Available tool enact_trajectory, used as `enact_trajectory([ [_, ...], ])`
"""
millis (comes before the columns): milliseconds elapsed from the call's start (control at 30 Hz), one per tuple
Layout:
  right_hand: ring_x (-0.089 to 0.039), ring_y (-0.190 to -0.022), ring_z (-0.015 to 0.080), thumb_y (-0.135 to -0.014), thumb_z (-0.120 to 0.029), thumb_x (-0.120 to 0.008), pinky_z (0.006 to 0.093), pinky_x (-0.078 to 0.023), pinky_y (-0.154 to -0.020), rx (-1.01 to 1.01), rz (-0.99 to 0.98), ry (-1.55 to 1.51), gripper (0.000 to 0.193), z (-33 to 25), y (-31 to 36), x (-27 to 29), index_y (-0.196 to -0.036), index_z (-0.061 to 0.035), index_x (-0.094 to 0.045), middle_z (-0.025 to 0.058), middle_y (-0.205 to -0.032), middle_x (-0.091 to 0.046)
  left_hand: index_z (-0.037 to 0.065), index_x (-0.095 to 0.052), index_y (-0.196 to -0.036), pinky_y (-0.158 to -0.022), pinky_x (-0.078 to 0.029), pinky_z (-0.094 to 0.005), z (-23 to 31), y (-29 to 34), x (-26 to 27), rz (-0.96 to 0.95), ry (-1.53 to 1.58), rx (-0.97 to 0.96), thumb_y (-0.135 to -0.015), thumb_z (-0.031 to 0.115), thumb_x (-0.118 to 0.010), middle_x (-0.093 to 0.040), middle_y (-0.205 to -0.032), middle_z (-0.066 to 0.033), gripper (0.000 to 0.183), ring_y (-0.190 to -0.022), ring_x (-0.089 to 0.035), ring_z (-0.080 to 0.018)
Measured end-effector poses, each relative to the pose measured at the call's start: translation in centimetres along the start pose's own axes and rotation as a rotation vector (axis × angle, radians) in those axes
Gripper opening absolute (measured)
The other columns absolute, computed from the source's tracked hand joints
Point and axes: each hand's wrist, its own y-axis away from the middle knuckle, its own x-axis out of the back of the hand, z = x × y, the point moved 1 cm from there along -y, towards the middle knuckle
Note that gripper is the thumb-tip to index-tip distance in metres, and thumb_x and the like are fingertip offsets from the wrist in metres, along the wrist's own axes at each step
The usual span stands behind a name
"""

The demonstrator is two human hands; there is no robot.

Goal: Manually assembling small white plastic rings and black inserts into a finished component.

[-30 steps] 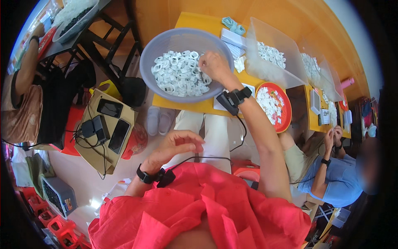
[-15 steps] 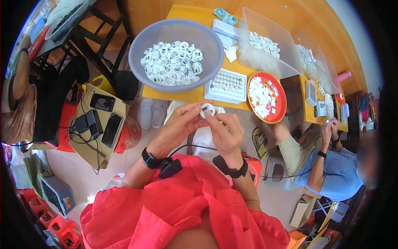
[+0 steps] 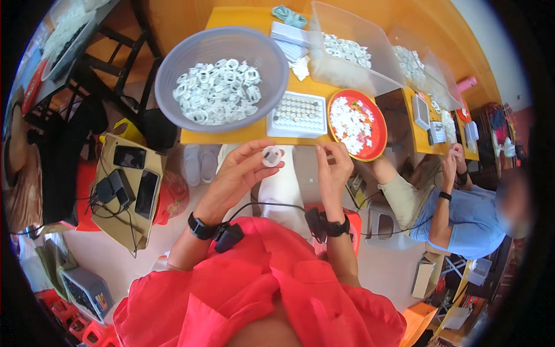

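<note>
"Where is the little round piece (image 3: 272, 155)?"

"In the left hand (image 3: 238, 173). The thumb and fingers are clamped on its edge. It's see-through and whitish, and its flat face looks turned up toward the person's head."

"And what is the right hand (image 3: 336, 169) doing?"

"It's up on the other side, off to the right of the piece and not touching it. The thumb and first finger look close together. I can't tell if they pinch anything tiny."

"So which way is the piece from that right hand?"

"Straight to the left, nearly level with its fingertips. There's a gap between, and I'd say that gap matters most."

"Does the piece have a long side?"

"Not that I can see. It looks round, so no way is longer."

"What else is near?"

"Just past the gap, a white tray (image 3: 296, 133) of small round bits sits on the yellow worktop (image 3: 193, 137). The big grey bowl (image 3: 222, 41) of whitish pieces (image 3: 217, 92) is on its left. The red plate (image 3: 377, 139) is on its right, and the right hand is nearer to that one."
</note>
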Motion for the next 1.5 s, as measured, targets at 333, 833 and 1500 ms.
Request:
enact_trajectory([
  [333,-0.055,-0.061,0.0205,-0.076,-0.007,-0.061,0.0308,-0.043,-0.057,0.034,-0.017,0.194,0.011,3.7,-5.4,-2.1,-0.083,0.0005,-0.064,0.0109,-0.072,-0.056,0.004,-0.044,-0.120,-0.080,-0.051,-0.0288,0.6,0.9,1.9,0.013,0.129,0.028,-0.089,0.014,-0.049,-0.050,-0.118,-0.0199,0.032,-0.093,-0.060,-0.0220],
  [833,-0.059,-0.063,0.0246,-0.072,-0.006,-0.063,0.0339,-0.046,-0.059,-0.012,-0.087,0.313,0.007,3.9,-6.6,-3.5,-0.078,-0.0024,-0.064,0.0119,-0.072,-0.060,0.000,-0.044,-0.120,-0.083,-0.050,-0.0304,0.5,1.0,1.9,0.029,0.206,0.028,-0.090,0.014,-0.048,-0.051,-0.115,-0.0239,0.034,-0.097,-0.059,-0.0228],
  [1500,-0.055,-0.066,0.0244,-0.065,0.010,-0.062,0.0307,-0.044,-0.056,0.409,-0.160,-0.015,0.018,-6.2,1.8,-2.4,-0.079,-0.0011,-0.059,0.0099,-0.075,-0.058,0.004,-0.055,-0.110,-0.073,-0.049,-0.0221,-0.5,0.3,0.0,0.074,-0.140,-0.009,-0.090,0.014,-0.050,-0.057,-0.097,-0.0013,0.023,-0.082,-0.055,-0.0065],
])
